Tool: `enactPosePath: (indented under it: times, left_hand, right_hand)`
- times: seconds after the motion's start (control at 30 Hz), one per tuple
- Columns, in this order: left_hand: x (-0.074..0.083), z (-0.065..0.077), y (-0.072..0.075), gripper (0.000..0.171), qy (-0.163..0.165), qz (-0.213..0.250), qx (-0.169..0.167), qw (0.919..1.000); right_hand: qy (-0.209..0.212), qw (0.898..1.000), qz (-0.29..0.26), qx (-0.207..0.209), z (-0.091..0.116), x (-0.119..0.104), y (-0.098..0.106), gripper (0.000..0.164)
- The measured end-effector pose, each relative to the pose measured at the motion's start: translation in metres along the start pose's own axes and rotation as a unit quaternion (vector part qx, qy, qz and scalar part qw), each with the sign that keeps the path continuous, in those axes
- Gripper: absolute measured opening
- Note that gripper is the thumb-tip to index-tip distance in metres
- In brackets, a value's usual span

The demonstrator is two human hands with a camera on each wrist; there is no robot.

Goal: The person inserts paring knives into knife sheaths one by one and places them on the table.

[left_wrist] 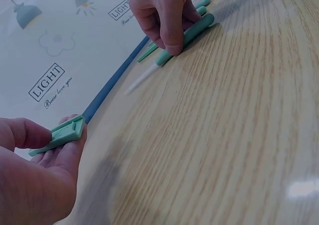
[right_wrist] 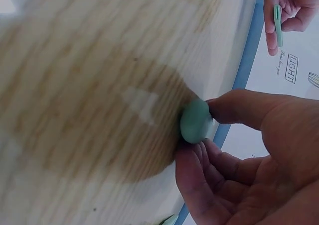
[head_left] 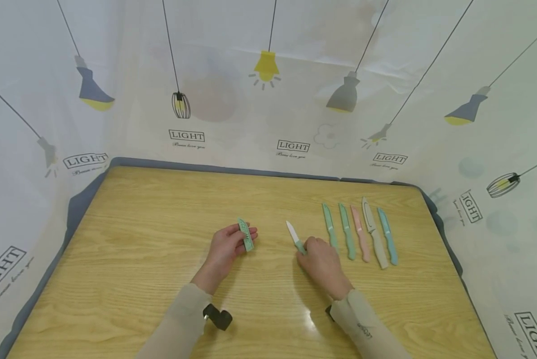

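My left hand point(head_left: 224, 248) holds a flat pale-green knife sheath point(head_left: 246, 236) between thumb and fingers, above the table. In the left wrist view the thumb presses on one face of the sheath point(left_wrist: 64, 134). My right hand point(head_left: 321, 262) pinches the green handle of a small paring knife point(head_left: 293, 232) from above. Its white blade is bare and points away and to the left. The right wrist view shows the rounded handle end point(right_wrist: 195, 121) between thumb and fingers, close over the tabletop.
Right of my right hand several knives lie in a row: two green knives point(head_left: 347, 233), a pink knife point(head_left: 360, 233), a longer cream knife point(head_left: 376, 239) and a blue knife point(head_left: 388, 238). A wooden table point(head_left: 129, 239) bears them, with a printed curtain point(head_left: 232, 114) behind.
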State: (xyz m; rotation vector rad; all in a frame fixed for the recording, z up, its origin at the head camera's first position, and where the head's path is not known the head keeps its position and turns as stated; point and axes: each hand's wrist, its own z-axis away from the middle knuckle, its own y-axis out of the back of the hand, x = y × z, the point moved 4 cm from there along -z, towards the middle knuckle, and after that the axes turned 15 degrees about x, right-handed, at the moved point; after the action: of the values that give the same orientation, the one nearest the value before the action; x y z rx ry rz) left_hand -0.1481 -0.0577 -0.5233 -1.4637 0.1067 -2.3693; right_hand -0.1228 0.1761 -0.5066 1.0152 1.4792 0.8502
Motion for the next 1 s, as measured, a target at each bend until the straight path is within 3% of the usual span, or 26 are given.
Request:
enactPosePath:
  times: [0.2,0.37,0.63,0.83,1.0]
  left_hand:
    - [0.001,0.001,-0.001,0.039,0.008,-0.001,0.006,0.9999]
    - [0.002,0.0,-0.001,0.039,0.009,0.014,0.006,0.9999]
    - [0.003,0.0,-0.002,0.04,0.006,0.022,0.003,0.9997]
    - [0.001,-0.001,-0.003,0.041,0.008,0.03,0.0,0.9995]
    - [-0.001,-0.001,-0.005,0.041,0.006,0.024,-0.001,0.9997]
  right_hand:
    - [-0.016,1.0,-0.019,-0.004,0.001,0.001,0.001,0.013]
    - [-0.025,0.999,-0.035,0.0,0.005,0.001,0.008,0.023]
    - [0.015,0.998,-0.053,0.013,0.014,-0.003,0.016,0.024]
    - [0.036,0.995,-0.098,0.002,0.021,-0.009,0.016,0.03]
    - [0.034,0.99,-0.135,-0.004,0.026,-0.014,0.019,0.018]
